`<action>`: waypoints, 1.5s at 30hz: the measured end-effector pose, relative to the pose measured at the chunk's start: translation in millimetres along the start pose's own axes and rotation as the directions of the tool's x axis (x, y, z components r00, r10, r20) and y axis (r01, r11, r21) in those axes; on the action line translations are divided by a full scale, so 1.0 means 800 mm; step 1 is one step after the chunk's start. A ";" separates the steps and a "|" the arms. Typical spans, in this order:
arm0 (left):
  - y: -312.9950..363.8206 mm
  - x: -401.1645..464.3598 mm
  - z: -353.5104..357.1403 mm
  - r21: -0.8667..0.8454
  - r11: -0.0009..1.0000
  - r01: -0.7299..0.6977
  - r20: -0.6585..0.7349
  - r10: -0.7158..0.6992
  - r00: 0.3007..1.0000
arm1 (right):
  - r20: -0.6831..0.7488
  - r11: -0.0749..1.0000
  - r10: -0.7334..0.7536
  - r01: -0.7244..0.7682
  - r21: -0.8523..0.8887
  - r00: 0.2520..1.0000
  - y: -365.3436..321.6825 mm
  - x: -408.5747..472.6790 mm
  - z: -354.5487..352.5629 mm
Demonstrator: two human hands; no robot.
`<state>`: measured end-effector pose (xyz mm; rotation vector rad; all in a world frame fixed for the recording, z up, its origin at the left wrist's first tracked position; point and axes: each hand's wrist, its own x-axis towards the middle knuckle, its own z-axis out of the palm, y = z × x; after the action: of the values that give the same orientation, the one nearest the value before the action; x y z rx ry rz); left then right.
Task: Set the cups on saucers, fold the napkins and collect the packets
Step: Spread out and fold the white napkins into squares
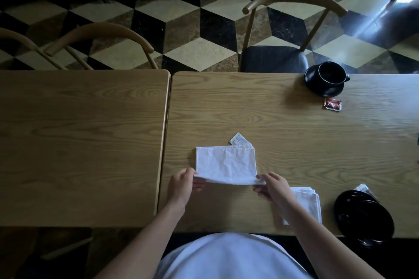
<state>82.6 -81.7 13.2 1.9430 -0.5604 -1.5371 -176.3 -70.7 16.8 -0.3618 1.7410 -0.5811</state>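
- A white napkin point(226, 163) is spread flat on the right-hand desk point(283, 124), folded into a rectangle; its near edge is lifted slightly off the wood.
- The near left corner of the napkin is pinched by the left hand point(181, 188), with fingers closed on the cloth.
- The near right corner is pinched in the same way by the right hand point(273, 188).
- A small white packet point(239, 139) is seen just behind the far right corner of the napkin, partly covered by it.
- A second folded napkin point(309, 203) lies near the desk's front edge, partly hidden by the right forearm.
- An empty black saucer point(364, 216) rests to the right of that napkin, overhanging the front edge, with another pale packet point(362, 188) touching its far rim.
- A black cup point(332, 75) is set on a black saucer point(317, 87) at the far right of the desk.
- A red packet point(332, 104) lies just in front of that saucer.
- A second desk point(79, 142) stands close alongside on the left.
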 end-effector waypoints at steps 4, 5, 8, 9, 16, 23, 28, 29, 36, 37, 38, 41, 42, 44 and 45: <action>0.014 0.020 0.002 0.122 0.992 -0.043 0.020 0.040 0.999 | 0.097 0.993 0.069 -0.078 0.090 0.993 -0.033 0.013 -0.001; 0.017 0.026 0.003 0.145 0.988 -0.043 0.019 0.041 0.999 | 0.118 0.990 0.078 -0.091 0.109 0.990 -0.040 0.018 -0.001; 0.023 0.046 0.005 0.177 0.984 -0.029 0.005 0.029 1.000 | 0.137 0.994 0.089 -0.098 0.054 0.987 -0.061 0.033 0.001; 0.025 0.053 0.006 0.182 0.983 -0.020 -0.009 0.022 1.000 | 0.134 0.996 0.087 -0.088 -0.002 0.987 -0.067 0.039 0.002; 0.030 0.097 0.013 0.245 0.969 0.007 -0.025 -0.001 1.000 | 0.097 0.968 0.027 -0.002 -0.250 0.995 -0.090 0.078 0.015; 0.039 0.128 0.030 0.223 0.974 0.048 -0.024 -0.043 0.999 | 0.053 0.934 0.026 -0.005 -0.356 0.998 -0.090 0.109 0.020; 0.052 0.129 0.038 0.363 0.932 0.010 -0.110 0.033 0.993 | -0.074 0.913 -0.062 0.027 -0.407 0.995 -0.084 0.108 0.028; 0.053 0.124 0.040 0.496 0.865 -0.069 -0.115 0.145 0.983 | -0.113 0.881 -0.152 0.083 -0.466 0.982 -0.083 0.101 0.030; 0.026 0.073 0.066 0.661 0.395 -0.638 0.640 0.148 0.754 | 0.437 0.577 -0.125 0.423 -0.699 0.891 -0.046 0.053 0.112; 0.024 0.075 0.066 0.687 0.384 -0.617 0.633 0.101 0.767 | 0.430 0.583 -0.102 0.404 -0.705 0.897 -0.043 0.054 0.118; 0.022 0.078 0.067 0.708 0.388 -0.590 0.613 0.078 0.786 | 0.417 0.606 -0.080 0.376 -0.700 0.905 -0.042 0.057 0.121; 0.021 0.085 0.074 0.741 0.438 -0.508 0.532 0.078 0.843 | 0.403 0.642 -0.026 0.324 -0.695 0.915 -0.044 0.068 0.126; 0.022 0.085 0.076 0.742 0.460 -0.488 0.510 0.086 0.856 | 0.405 0.626 -0.018 0.326 -0.709 0.914 -0.045 0.071 0.126; 0.022 0.086 0.078 0.742 0.499 -0.447 0.469 0.090 0.879 | 0.410 0.612 -0.025 0.338 -0.715 0.912 -0.045 0.072 0.128; 0.021 0.086 0.079 0.745 0.514 -0.425 0.449 0.086 0.890 | 0.411 0.621 -0.027 0.337 -0.707 0.911 -0.044 0.073 0.126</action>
<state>38.9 -151.1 -34.8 2.0170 -1.9819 -1.5519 -95.3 -150.0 -28.3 -1.2008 1.5047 0.1496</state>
